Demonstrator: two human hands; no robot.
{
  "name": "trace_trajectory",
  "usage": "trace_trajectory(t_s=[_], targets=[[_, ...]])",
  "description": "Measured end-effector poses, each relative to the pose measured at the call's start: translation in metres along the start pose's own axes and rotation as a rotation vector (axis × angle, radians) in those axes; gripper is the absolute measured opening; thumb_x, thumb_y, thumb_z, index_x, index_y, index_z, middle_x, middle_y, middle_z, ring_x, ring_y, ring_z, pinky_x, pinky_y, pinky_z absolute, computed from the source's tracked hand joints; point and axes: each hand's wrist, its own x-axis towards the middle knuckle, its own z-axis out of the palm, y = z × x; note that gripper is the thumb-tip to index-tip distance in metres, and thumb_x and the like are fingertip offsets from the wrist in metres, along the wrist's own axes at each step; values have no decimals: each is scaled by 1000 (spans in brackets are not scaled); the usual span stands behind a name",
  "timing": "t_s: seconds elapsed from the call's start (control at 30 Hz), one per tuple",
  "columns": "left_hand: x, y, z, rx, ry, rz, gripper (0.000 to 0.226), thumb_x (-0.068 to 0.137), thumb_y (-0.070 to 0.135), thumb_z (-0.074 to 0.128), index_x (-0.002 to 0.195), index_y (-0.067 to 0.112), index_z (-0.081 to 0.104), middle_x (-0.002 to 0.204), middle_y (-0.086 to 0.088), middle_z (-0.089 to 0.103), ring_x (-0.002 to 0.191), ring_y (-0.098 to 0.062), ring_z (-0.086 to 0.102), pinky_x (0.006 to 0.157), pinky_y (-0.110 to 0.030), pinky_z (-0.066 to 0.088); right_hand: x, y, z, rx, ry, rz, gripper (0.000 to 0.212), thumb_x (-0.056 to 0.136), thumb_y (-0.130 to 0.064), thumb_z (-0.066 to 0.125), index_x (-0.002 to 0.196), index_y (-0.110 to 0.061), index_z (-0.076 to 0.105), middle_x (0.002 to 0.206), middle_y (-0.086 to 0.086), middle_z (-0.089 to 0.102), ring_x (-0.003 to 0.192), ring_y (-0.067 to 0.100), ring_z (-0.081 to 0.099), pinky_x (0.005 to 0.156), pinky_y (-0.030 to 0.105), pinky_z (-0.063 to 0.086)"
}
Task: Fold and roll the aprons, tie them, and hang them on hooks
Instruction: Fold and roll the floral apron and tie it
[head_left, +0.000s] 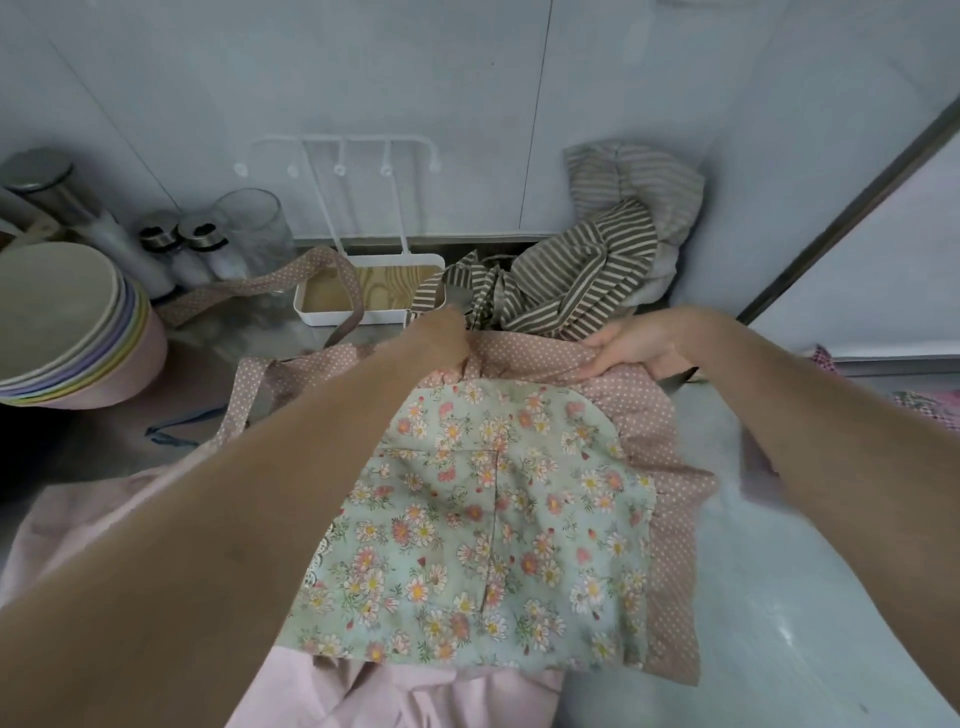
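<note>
A floral apron (483, 540) with a pink polka-dot frill lies spread on the steel counter (769, 623) in front of me. Its dotted strap (322, 270) trails off to the back left. My left hand (441, 338) grips the frill at the apron's far edge, fingers curled into the cloth. My right hand (628, 345) pinches the same far edge further right. A brown striped apron (576, 275) lies crumpled behind them. The white hook rack (343, 156) hangs on the wall at the back.
Stacked pastel bowls (67, 332) stand at the left. Glass jars and shakers (208, 244) line the back left wall. A white tray with a wooden base (374, 291) sits under the rack. Pink cloth (395, 696) lies at the near edge.
</note>
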Motion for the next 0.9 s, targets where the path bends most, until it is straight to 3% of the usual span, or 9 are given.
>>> trace_trajectory(t_s=[0.13,0.17,0.23,0.3,0.33,0.47,0.53,0.73,0.9], targets=[[-2,10,10,79,49,-64,49,91,-5,39,138,-3,23,128,-26,50,118,-40,51,90,-42,45,7,0,4,-531,457,-28,55,87,-21,65,136,-8,42,143,13,40,129,29,41,106,37,38],[-1,8,11,99,61,-70,55,91,-6,39,141,-3,18,128,-25,50,118,-40,51,91,-42,44,6,1,5,-506,465,-53,65,85,-24,68,140,-9,36,146,11,36,132,27,37,106,35,36],[-1,0,11,135,95,-80,61,91,-6,39,145,-1,10,129,-23,51,118,-39,51,91,-42,45,5,5,0,-211,263,-26,80,82,-22,71,146,-12,25,150,7,29,137,24,31,111,37,31],[-1,-9,11,124,111,-103,60,91,-6,40,144,1,14,127,-23,52,117,-39,52,89,-43,45,0,7,1,-60,105,41,75,80,-13,71,144,-11,31,147,10,36,133,25,39,110,40,34],[-3,-10,10,101,112,-118,57,91,-6,41,142,1,18,127,-24,51,116,-39,52,89,-43,45,4,10,0,-118,166,50,72,79,-12,72,141,-9,35,142,10,43,127,26,44,106,39,38],[-13,-2,3,17,82,-54,58,92,0,45,144,2,17,142,-21,30,127,-40,40,98,-44,40,19,5,12,-704,732,26,30,90,-5,54,119,2,52,106,14,58,90,26,56,75,31,42],[-19,-5,0,-19,50,-16,60,92,2,46,144,5,16,143,-21,27,127,-42,39,98,-46,40,23,1,25,-856,835,68,29,92,-3,47,121,-2,49,116,14,55,104,30,55,75,35,40],[-47,-35,-6,84,-20,120,41,93,12,45,131,1,37,133,-15,40,120,-32,45,92,-37,41,32,-12,60,-961,813,-59,55,90,-5,49,141,-7,28,140,17,32,121,36,45,88,44,44],[-93,-58,-7,88,134,142,40,94,16,46,132,4,36,131,-16,37,116,-36,49,93,-41,43,20,-30,117,-923,776,-319,59,92,-13,53,144,-10,24,143,16,29,104,29,54,74,35,50]])
